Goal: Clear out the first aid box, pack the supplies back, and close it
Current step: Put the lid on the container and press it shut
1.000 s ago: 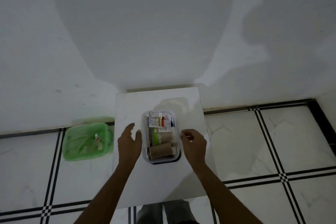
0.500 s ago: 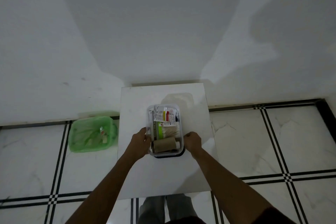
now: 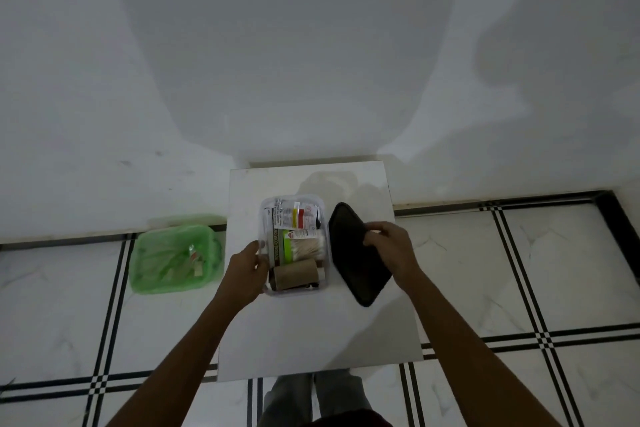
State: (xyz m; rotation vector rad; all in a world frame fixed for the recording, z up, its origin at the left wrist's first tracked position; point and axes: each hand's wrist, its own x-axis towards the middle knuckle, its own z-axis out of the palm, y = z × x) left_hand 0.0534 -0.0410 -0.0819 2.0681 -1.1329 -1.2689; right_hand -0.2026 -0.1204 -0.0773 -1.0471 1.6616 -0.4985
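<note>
A clear plastic first aid box (image 3: 266,218) stands open in the middle of a small white table (image 3: 311,329). Inside lie a printed packet (image 3: 294,217), a pack of cotton swabs (image 3: 306,248) and a brown bandage roll (image 3: 296,276). My left hand (image 3: 247,267) grips the box's left wall. My right hand (image 3: 393,248) holds the black lid (image 3: 356,270), tilted, just to the right of the box above the table.
A green plastic basket (image 3: 152,282) with a few small items sits on the tiled floor left of the table. A white wall rises right behind the table. My legs show below the table's near edge.
Both hands closed in on the box sides. My right hand then drew the black lid out from under the box to its right, while my left hand stayed on the box.
</note>
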